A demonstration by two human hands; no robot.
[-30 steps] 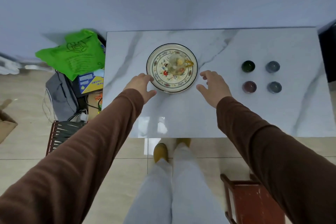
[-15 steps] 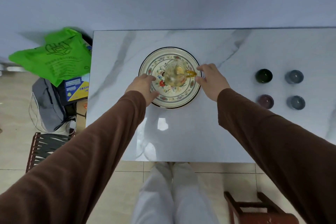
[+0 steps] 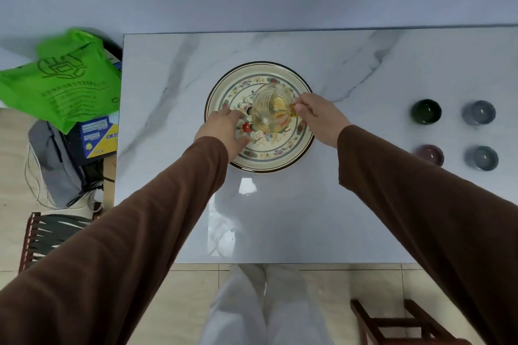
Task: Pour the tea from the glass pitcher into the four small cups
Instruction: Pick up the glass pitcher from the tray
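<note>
Mid-frame, on the floral plate: pitcher upright, amber tea inside. Right hand pinching the handle on the pitcher's right side, fingers closed on it. Left hand loose, fingertips resting on the plate just beside the glass, gripping nothing. Four cups at right of frame, well apart from the plate, apparently unfilled.

Advice: seat the handle grip firmly, lift straight up, keep level while carrying across to the cups.

Since half a second ago, right hand has closed from plate rim onto handle; left has crept nearer the glass.
</note>
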